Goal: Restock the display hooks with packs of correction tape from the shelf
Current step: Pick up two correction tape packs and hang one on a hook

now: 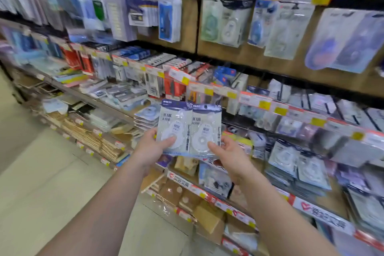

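Two packs of correction tape, white with blue tops, are held upright side by side in front of the shelving. My left hand [152, 147] grips the left pack [174, 119] with the thumb across its lower front. My right hand [227, 155] grips the right pack [205, 123] at its lower right corner. The two packs overlap slightly in the middle. More correction tape packs hang on display hooks [226, 25] at the upper right. Further packs lie stacked on the shelf [299, 164] to the right of my hands.
Shelving full of stationery runs from left to upper right, with red and yellow price tags [259, 102] along the hook rows. Lower shelves hold boxes and brown paper goods [99, 141]. Pale floor [41, 172] lies at the lower left.
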`<state>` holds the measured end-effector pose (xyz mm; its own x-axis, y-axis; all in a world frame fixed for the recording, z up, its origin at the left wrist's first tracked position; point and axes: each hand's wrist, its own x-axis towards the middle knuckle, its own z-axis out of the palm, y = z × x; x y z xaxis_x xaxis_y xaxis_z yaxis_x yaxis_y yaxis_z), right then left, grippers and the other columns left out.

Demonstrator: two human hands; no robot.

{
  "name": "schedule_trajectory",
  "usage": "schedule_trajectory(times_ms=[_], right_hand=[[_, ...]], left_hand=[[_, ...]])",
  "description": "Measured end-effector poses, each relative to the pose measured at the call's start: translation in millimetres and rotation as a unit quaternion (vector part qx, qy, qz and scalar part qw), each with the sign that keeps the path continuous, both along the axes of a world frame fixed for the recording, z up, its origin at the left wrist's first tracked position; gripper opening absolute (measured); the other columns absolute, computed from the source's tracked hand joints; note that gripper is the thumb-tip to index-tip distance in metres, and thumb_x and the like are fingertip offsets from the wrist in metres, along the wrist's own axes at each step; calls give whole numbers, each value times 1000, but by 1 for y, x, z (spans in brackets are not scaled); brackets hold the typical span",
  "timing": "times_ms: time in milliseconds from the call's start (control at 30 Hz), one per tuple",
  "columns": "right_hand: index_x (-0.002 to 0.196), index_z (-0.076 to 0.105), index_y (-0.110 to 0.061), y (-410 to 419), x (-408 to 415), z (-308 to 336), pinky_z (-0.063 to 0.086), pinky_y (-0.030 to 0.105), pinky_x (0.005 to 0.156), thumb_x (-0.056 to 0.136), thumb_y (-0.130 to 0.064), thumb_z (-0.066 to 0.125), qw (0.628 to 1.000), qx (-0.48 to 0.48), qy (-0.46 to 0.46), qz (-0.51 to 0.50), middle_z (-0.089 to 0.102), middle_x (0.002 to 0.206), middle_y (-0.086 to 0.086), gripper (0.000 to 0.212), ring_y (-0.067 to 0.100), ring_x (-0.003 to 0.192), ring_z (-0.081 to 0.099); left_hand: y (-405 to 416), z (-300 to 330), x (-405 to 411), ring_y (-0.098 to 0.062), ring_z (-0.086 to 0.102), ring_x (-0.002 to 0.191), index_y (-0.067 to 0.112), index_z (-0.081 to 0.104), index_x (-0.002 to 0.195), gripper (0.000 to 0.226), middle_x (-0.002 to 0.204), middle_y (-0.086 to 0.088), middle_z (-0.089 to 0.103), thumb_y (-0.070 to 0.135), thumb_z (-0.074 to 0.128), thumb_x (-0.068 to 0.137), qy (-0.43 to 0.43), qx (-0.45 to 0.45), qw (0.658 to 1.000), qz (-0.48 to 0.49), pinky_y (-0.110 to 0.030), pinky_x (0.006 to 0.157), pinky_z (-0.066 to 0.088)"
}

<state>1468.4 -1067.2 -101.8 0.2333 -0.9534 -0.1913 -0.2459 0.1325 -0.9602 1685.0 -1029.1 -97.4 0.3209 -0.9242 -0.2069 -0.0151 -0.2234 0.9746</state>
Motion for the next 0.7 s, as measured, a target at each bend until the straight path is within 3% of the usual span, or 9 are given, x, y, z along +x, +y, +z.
schedule_trajectory(times_ms=[100, 200, 300, 367, 433, 600, 700], right_hand=[[121, 49, -29, -4, 43, 24, 53, 29, 80, 96, -31, 62, 999, -22, -39, 3, 65, 109, -12, 28, 10, 98, 64], [133, 45, -23, -13, 69, 48, 47, 33, 94, 99, -27, 58, 997, -55, -47, -1, 53, 94, -23, 36, 1, 91, 57], [107, 48, -32, -30, 82, 62, 46, 28, 88, 100, -25, 56, 996, -75, -57, 2, 52, 93, -28, 12, -8, 86, 54], [95, 50, -38, -44, 90, 68, 48, 25, 81, 100, -26, 56, 994, -84, -69, 4, 56, 96, -28, 14, -10, 87, 56], [96, 54, -39, -58, 97, 74, 48, 22, 73, 100, -28, 56, 993, -91, -73, -4, 61, 101, -28, 12, -11, 88, 59], [91, 53, -42, -97, 104, 83, 50, 21, 77, 99, -28, 58, 990, -110, -81, -22, 61, 91, -33, 16, -14, 84, 60], [103, 58, -40, -123, 101, 90, 53, 29, 85, 98, -35, 58, 990, -125, -67, -30, 68, 108, -22, 8, -6, 97, 63]], left_hand=[[-8, 17, 40, -11, 64, 74, 24, 59, 112, 27, 103, 5, 70, 22, 73, 89, 9, -34, 999, 11, -27, 57, 45], [-23, 32, 65, -12, 64, 80, 29, 56, 111, 26, 103, 8, 69, 24, 71, 90, 18, -61, 998, 15, -28, 60, 45], [-44, 42, 81, -15, 65, 85, 26, 54, 122, 37, 111, 4, 70, 27, 72, 89, 32, -76, 997, 12, -29, 61, 46], [-59, 49, 88, -14, 65, 82, 30, 56, 110, 25, 105, 6, 69, 24, 70, 91, 31, -89, 995, 11, -29, 62, 47], [-76, 54, 93, -13, 65, 82, 34, 56, 103, 21, 103, 6, 69, 24, 70, 91, 22, -100, 995, 6, -30, 65, 49], [-123, 67, 104, -17, 68, 95, 30, 54, 123, 36, 113, 7, 68, 28, 70, 91, 16, -126, 992, -23, -31, 67, 52], [-154, 79, 104, -17, 69, 93, 30, 56, 121, 34, 112, 5, 71, 25, 71, 90, 19, -140, 989, -48, -30, 64, 51]])
